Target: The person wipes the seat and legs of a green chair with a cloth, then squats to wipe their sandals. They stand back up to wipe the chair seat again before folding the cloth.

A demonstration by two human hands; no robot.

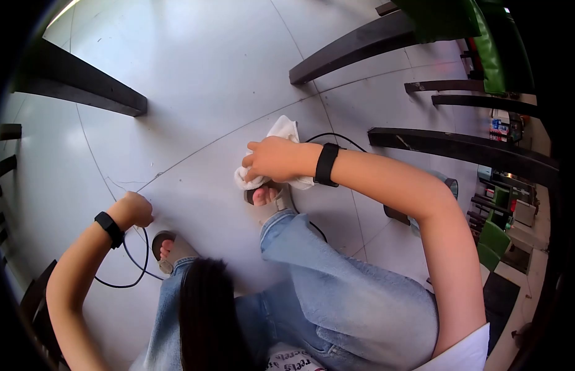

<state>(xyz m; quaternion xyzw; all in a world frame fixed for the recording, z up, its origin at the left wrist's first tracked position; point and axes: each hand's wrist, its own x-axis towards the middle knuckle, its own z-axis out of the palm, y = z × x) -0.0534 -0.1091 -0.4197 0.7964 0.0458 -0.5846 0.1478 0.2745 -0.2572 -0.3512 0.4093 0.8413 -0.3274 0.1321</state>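
A crumpled white cloth (pixel 285 128) is bunched under my right hand (pixel 272 159), whose fingers are wrapped around it. The cloth is just above my right sandal (pixel 270 207), and part of it is hidden by the hand. My left hand (pixel 136 209) is closed low over the floor, out past my left sandal (pixel 170 252). Whatever lies within those fingers, if anything, is hidden from me. Close below the left wrist, a black cable (pixel 145 263) loops across the floor. More black cable (pixel 337 135) curves out from behind the right hand.
Dark wooden legs (pixel 95 80) stand at the upper left, with others (pixel 355 46) at the upper right. A green seat (pixel 493 46) is above those. Beneath my right forearm is a partly hidden clear container (pixel 449 185). Pale tiles (pixel 201 80) cover the floor.
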